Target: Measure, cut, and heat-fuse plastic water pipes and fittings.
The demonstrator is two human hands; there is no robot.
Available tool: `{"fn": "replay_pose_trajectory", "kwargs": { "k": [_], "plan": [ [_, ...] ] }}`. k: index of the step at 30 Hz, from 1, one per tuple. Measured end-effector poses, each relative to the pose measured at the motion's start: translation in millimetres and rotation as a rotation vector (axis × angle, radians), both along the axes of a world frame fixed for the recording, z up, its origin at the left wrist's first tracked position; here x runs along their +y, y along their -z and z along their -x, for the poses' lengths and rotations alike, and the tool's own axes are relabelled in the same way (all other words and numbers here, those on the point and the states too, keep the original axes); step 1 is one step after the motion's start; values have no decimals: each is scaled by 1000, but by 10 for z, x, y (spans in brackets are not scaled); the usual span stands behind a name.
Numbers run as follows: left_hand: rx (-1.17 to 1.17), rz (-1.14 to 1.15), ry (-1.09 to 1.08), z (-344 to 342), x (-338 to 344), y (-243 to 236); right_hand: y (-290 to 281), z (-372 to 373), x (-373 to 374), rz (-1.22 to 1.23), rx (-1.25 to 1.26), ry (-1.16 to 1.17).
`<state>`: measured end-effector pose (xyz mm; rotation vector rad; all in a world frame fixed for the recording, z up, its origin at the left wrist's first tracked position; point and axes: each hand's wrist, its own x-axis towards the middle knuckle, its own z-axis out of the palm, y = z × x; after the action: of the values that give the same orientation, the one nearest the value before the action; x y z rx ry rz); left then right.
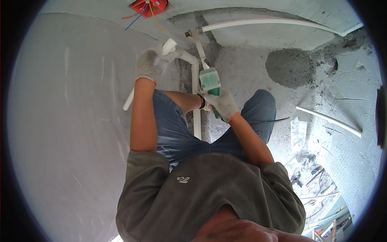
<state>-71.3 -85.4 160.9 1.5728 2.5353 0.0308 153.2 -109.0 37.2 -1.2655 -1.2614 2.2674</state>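
Note:
My left hand [150, 66], in a knitted work glove, is closed around a white plastic pipe [128, 99]. One end shows below the forearm, and what looks like its other open end is above the fingers, beside a bent white drain pipe [188, 57]. My right hand [223, 104], also gloved, grips the green handle of a pipe fusion welder [209, 79]. Its flat metal bar reaches toward the far wall. The dark heating die [192, 33] at the tip meets the end of a white pipe with a red stripe [250, 21].
A red wall box [150, 6] with loose coloured wires is at the top. A loose white pipe [328, 120] lies on the rough concrete at right. Beyond a dark damp patch [290, 67], rubble and tools [332, 230] are at lower right. A plastered wall [72, 121] stands left.

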Motion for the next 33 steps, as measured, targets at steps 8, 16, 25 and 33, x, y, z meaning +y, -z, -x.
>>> {"fn": "replay_pose_trajectory", "kwargs": {
  "k": [8, 16, 25, 33],
  "plan": [
    [-176, -170, -37, 59, -18, 118, 242, 249, 150, -184, 17, -33],
    [-257, -269, 125, 68, -32, 35, 117, -61, 262, -4, -10, -97],
    [-338, -131, -139, -698, 122, -422, -261, -1617, -226, -417, -241, -170],
    [-561, -82, 312, -924, 378, -388, 46, -2750, -1755, -96, -515, 920]
  ]
}}
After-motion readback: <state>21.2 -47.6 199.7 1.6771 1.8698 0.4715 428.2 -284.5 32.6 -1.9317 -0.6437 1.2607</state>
